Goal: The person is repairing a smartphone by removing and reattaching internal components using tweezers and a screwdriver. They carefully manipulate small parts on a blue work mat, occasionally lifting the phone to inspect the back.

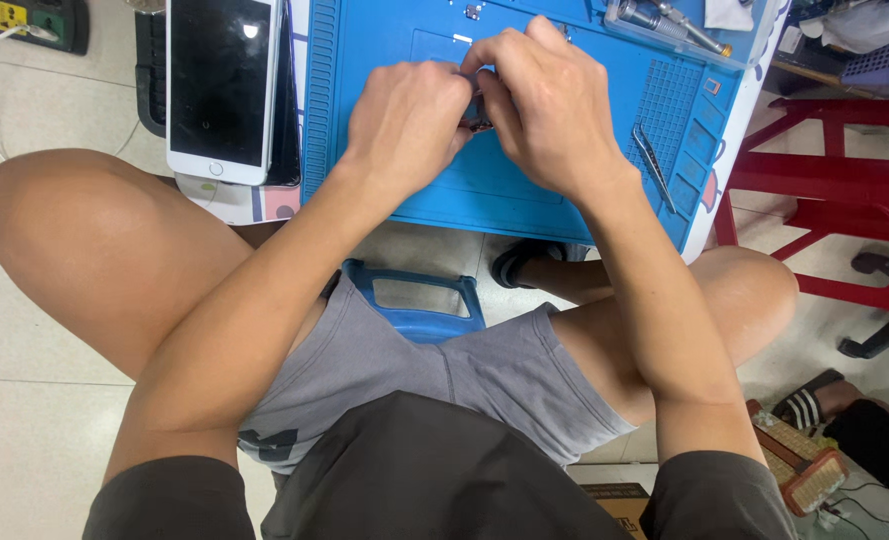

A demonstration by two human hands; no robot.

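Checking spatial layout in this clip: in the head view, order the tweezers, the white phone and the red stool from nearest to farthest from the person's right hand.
From the right hand:
1. Tweezers, just right of it on the blue mat.
2. Red stool, farther right, off the table.
3. White phone, far left, beyond the left hand.

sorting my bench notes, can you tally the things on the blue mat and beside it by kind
Phones: 1, white phone left of the blue mat
Tweezers: 1, tweezers on the mat's right side
Small dark part: 1, small part pinched between left hand and right hand
Total: 3
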